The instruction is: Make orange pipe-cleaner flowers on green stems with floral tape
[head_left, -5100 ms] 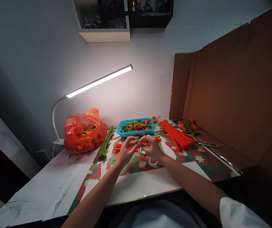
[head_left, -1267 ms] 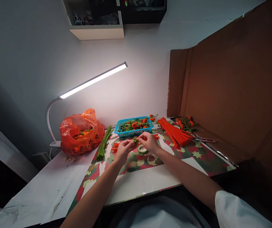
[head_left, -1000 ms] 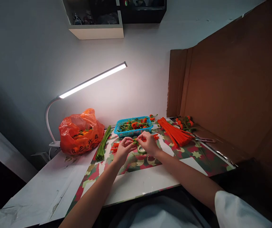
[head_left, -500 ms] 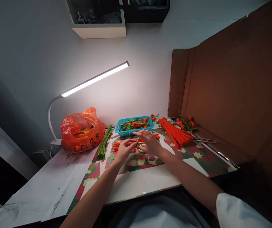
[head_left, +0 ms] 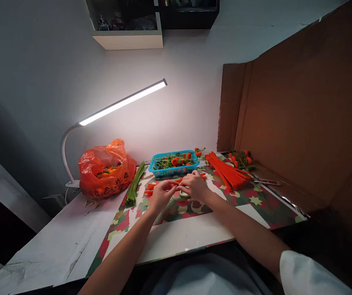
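My left hand (head_left: 163, 194) and my right hand (head_left: 194, 187) meet over the middle of the table, thumbs and fingertips pinched together. Between them is a small green pipe cleaner piece, seen a moment ago and now mostly covered by the fingers. Short orange pipe cleaners (head_left: 150, 189) lie on the table behind and beside the hands. Just under my right hand sits a pale green ring-shaped roll (head_left: 183, 194), perhaps tape. Beyond the hands stands a blue basket (head_left: 160, 173) holding orange pompom flowers (head_left: 175, 162) with green stems.
A bundle of green pipe cleaners (head_left: 135, 185) lies left, beside an orange plastic bag (head_left: 107, 184). Long orange pipe cleaners (head_left: 229, 172) fan out at right, near finished flowers (head_left: 240, 159) and scissors (head_left: 268, 182). A lamp (head_left: 123, 102) reaches overhead; a cardboard panel (head_left: 292, 110) borders the right.
My right hand's raised fingers have come down and curled in toward the left fingertips. The green piece that showed between the hands is now mostly hidden. My left hand has barely moved.
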`<state>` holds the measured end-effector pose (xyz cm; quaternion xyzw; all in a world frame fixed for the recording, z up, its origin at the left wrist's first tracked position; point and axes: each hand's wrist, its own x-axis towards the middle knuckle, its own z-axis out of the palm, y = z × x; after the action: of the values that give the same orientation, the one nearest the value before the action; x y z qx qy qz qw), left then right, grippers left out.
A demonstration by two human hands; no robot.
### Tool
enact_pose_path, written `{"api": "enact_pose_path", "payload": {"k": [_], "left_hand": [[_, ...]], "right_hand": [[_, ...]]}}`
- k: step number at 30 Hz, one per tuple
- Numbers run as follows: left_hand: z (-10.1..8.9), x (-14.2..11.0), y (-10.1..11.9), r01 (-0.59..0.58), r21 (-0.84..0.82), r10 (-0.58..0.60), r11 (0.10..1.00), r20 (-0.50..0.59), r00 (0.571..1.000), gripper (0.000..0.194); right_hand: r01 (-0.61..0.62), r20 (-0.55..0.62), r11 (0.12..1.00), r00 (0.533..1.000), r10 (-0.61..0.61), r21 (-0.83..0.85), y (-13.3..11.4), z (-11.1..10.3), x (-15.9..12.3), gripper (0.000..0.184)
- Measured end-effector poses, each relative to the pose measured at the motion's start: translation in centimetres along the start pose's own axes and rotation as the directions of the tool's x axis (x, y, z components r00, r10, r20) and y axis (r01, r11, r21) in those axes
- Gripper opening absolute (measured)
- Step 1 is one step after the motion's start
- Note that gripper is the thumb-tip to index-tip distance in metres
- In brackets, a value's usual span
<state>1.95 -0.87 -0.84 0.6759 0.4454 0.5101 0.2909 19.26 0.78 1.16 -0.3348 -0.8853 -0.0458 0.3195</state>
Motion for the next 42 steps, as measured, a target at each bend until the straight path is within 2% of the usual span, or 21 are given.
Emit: {"api": "enact_pose_path", "payload": {"k": [4,8,10,13,19,21,23,25,28,30,34,36,38,40,42], "left_hand": [[-0.1,-0.2,0.6,-0.116,0.170,0.116,0.979,0.010,0.993,0.018],[-0.1,-0.4,1.4,-0.217,0.331,0.216,0.918,0.040,0.976,0.017],[0.0,-0.5,1.7,-0.218,0.328,0.209,0.919,0.061,0.976,0.020],[0.0,-0.4,1.7,-0.173,0.291,0.158,0.941,0.077,0.985,0.022],[0.1,-0.2,0.6,-0.061,0.142,0.041,0.988,0.139,0.989,0.021],[0.2,-0.2,0.5,-0.061,0.144,0.041,0.988,0.141,0.989,0.016],[0.2,-0.2,0.6,-0.117,0.205,0.092,0.972,0.130,0.987,0.011],[0.1,-0.4,0.8,-0.196,0.290,0.163,0.937,0.134,0.977,0.010],[-0.1,-0.6,1.1,-0.298,0.398,0.236,0.867,0.199,0.951,0.013],[-0.2,-0.8,1.2,-0.337,0.452,0.257,0.826,0.231,0.938,0.014],[-0.3,-0.8,1.4,-0.379,0.531,0.301,0.758,0.232,0.925,0.014],[-0.3,-0.7,1.5,-0.416,0.528,0.338,0.740,0.243,0.909,0.014],[-0.4,-0.6,1.5,-0.446,0.503,0.368,0.740,0.253,0.895,0.013],[-0.5,-0.5,1.5,-0.460,0.478,0.385,0.748,0.253,0.888,0.012],[-0.6,-0.4,1.4,-0.465,0.466,0.392,0.753,0.250,0.886,0.011]], "right_hand": [[-0.114,0.024,0.988,0.993,0.112,0.106,-0.1,0.1,0.1,0.028],[-0.278,0.042,0.919,0.960,0.277,0.279,-0.3,0.2,0.1,0.023],[-0.309,0.042,0.885,0.948,0.314,0.347,-0.3,0.3,0.1,0.024],[-0.296,0.041,0.863,0.951,0.307,0.410,-0.2,0.5,0.1,0.025],[-0.289,0.034,0.846,0.951,0.307,0.448,-0.3,0.6,0.2,0.026],[-0.317,0.057,0.839,0.944,0.326,0.442,-0.3,0.5,0.3,0.025],[-0.382,0.117,0.800,0.921,0.372,0.463,-0.2,0.4,0.3,0.026],[-0.483,0.235,0.693,0.873,0.427,0.535,-0.1,0.3,0.3,0.028],[-0.636,0.466,0.405,0.765,0.445,0.657,0.0,0.0,0.3,0.028],[-0.703,0.577,0.229,0.693,0.432,0.673,0.0,-0.4,0.3,0.024],[-0.775,0.712,0.007,0.584,0.391,0.632,0.1,-0.9,0.4,0.020],[-0.778,0.755,-0.077,0.572,0.321,0.623,0.5,-0.9,0.4,0.020],[-0.762,0.765,-0.126,0.599,0.239,0.636,0.8,-0.7,0.3,0.021],[-0.741,0.753,-0.139,0.634,0.175,0.656,1.0,-0.5,0.2,0.022],[-0.732,0.739,-0.114,0.653,0.163,0.672,0.9,-0.4,0.2,0.023]]}}
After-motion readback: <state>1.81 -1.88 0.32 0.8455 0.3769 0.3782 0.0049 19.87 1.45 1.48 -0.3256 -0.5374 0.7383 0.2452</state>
